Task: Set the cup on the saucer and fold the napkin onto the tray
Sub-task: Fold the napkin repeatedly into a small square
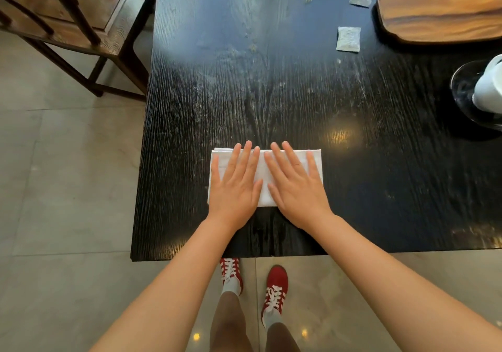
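White napkin (264,173), folded to a rectangle, lying flat on the dark desk (271,93) near its front edge. Left hand (234,186) and right hand (294,188) both rest palm-down on it, fingers straight and spread, gripping nothing; thumbs nearly meet over the middle of the cloth. The step in hand appears to be flattening the fold.

Wooden tray (440,12) stands at the far right corner, well apart from the napkin. White cup (489,88) sits on a clear glass saucer (461,88) at the right edge of view, partly cut off, so that part of the task seems done. Two small sachets (348,39) lie between the open desk and the tray.

Likely risks, as judged from this layout: the layers may slip or spring open once pressure is released, since nothing pins the loose edges; a one-sided lift could let the napkin unfold during the long carry to the tray; a forearm sweeping rightward could catch the cup, which looks tilted in this wide-angle view.
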`<act>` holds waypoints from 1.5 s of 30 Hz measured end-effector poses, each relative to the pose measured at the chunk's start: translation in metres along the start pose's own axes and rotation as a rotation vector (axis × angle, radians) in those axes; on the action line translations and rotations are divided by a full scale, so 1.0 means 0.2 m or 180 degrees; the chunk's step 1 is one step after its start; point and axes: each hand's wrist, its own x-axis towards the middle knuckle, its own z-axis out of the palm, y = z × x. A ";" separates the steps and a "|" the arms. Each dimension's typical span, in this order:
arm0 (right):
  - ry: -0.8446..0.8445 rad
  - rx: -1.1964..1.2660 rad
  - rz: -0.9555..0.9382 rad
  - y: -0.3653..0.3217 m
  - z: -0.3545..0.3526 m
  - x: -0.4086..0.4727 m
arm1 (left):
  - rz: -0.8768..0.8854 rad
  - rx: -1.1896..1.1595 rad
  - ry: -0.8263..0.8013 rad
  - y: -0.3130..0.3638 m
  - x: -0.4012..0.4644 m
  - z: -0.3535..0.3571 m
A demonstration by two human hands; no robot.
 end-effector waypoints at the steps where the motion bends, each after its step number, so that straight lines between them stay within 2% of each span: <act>1: -0.0050 -0.0007 -0.0028 0.00 0.02 0.00 | 0.0009 0.0053 -0.0032 -0.01 0.00 0.02; 8: -0.0200 -0.0068 -0.0144 0.18 0.03 -0.03 | 0.0006 0.0088 -0.0125 -0.02 -0.01 0.01; 12: -0.0253 -0.0173 -0.0004 0.29 0.02 -0.10 | -0.0360 0.0174 -0.0077 -0.06 -0.08 -0.01; 15: -0.0243 -0.0141 0.0141 0.24 0.02 -0.15 | -0.0416 0.0191 -0.0085 -0.09 -0.12 -0.01; 20: -0.0182 -0.0006 0.0617 0.07 0.01 -0.34 | 0.0104 0.0376 -0.0181 -0.15 -0.05 -0.07; 25: -0.0220 0.0182 0.0854 -0.20 0.04 -0.55 | -0.0354 -0.0205 -0.0152 0.03 0.00 -0.04; 27: -0.0228 0.0239 0.0731 -0.27 0.05 -0.64 | -0.0228 -0.0323 -0.0208 0.10 0.01 -0.02; 29: -0.0183 0.0216 0.0501 -0.30 0.06 -0.72 | 0.0225 -0.0229 -0.0285 0.13 0.04 -0.02; 32: -0.0054 0.0206 -0.0080 -0.24 0.07 -0.79 | 0.1003 -0.0090 -0.0319 0.14 0.06 -0.02; 35: 0.0159 0.0266 -0.0635 -0.16 0.10 -0.79 | 0.1384 0.0039 -0.0312 0.14 0.07 0.00; 41: 0.0568 0.0302 -0.1107 -0.07 0.11 -0.72 | 0.1287 0.0039 -0.0286 0.15 0.07 -0.01; 45: 0.0760 0.0401 -0.1092 -0.07 0.08 -0.67 | 0.1063 -0.0179 -0.0322 0.16 0.04 -0.04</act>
